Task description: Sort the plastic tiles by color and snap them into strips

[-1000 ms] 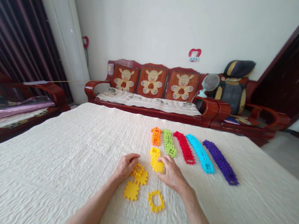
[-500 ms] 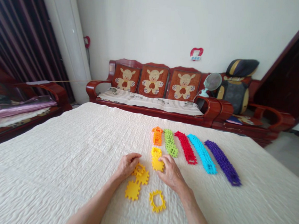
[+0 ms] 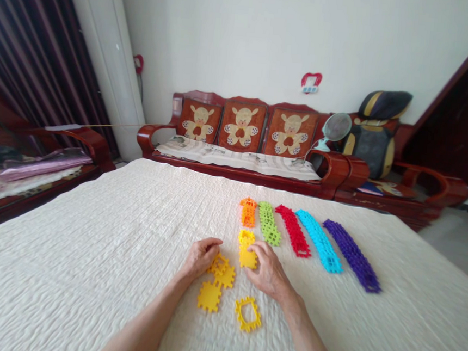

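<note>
My right hand [image 3: 270, 271] has its thumb and fingers closed around the side of a yellow interlocking tile [image 3: 247, 259], which lies overlapping other yellow tiles [image 3: 247, 235] in a short row. My left hand [image 3: 201, 257] is closed beside a small pile of yellow tiles; its fingertips are partly hidden, so whatever they may grip cannot be seen. The pile has a frame tile [image 3: 221, 264] on top of a solid tile [image 3: 227, 277]. Nearer me lie another solid yellow tile [image 3: 209, 297] and, apart from it, an open yellow frame tile [image 3: 248, 314].
Beyond and right of my hands lie overlapping rows of orange [image 3: 248, 214], green [image 3: 269, 225], red [image 3: 293, 230], light blue [image 3: 319, 242] and purple tiles [image 3: 352, 255]. A quilted white cover [image 3: 87, 261] spreads beneath everything. Behind stands a wooden sofa [image 3: 234, 167] with a small fan [image 3: 336, 127].
The whole view has shifted slightly, so things appear a little further right. Both hands keep nearly the same pose beside the same tiles.
</note>
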Demonstrator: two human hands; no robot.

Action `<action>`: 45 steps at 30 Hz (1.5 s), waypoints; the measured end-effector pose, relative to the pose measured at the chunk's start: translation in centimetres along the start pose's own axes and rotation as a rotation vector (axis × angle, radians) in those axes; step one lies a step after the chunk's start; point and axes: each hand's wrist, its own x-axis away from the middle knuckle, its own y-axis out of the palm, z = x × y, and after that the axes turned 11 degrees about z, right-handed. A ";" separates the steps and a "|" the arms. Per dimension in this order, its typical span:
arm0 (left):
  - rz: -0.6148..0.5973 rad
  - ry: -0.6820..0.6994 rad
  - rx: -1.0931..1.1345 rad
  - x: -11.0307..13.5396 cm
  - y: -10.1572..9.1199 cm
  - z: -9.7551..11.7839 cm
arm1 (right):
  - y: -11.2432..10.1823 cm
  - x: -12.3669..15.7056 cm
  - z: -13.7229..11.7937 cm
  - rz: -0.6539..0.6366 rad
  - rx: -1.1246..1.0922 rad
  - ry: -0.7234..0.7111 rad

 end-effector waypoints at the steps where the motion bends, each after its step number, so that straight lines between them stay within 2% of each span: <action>1: 0.013 -0.035 0.043 -0.1 -0.1 0.2 | 0.0 0.0 0.0 -0.008 0.007 -0.009; 6: 0.128 -0.230 0.319 -0.9 -1.0 1.3 | 0.3 0.0 0.2 -0.030 0.033 -0.040; 9: 0.139 -0.308 0.435 -1.1 -1.3 1.6 | 0.2 0.0 0.2 -0.031 0.051 -0.039; 12: 0.127 -0.336 0.480 -1.1 -1.3 1.6 | 0.0 -0.2 -0.5 -0.001 0.063 -0.039; 15: 0.132 -0.341 0.497 -1.2 -1.3 1.5 | 0.1 -0.5 -2.4 0.027 0.019 -0.050; 20: 0.151 -0.326 0.496 -1.1 -1.3 1.5 | 1.8 0.0 -6.3 -0.072 -0.060 -0.036; 24: 0.156 -0.341 0.478 -1.0 -1.2 1.8 | 3.2 0.8 -7.3 -0.116 -0.010 -0.006; 31: 0.153 -0.345 0.473 -0.9 -1.1 1.8 | 4.1 1.3 -7.3 -0.089 -0.015 -0.002; 35: 0.143 -0.335 0.456 -0.9 -1.2 1.7 | 3.5 0.9 -7.1 -0.061 -0.086 0.008; 41: 0.131 -0.327 0.408 -0.8 -1.2 2.0 | 0.5 0.0 -3.4 0.035 -0.086 -0.033; 45: 0.125 -0.327 0.406 -0.9 -1.2 2.0 | -0.6 0.5 -0.8 0.048 -0.048 -0.069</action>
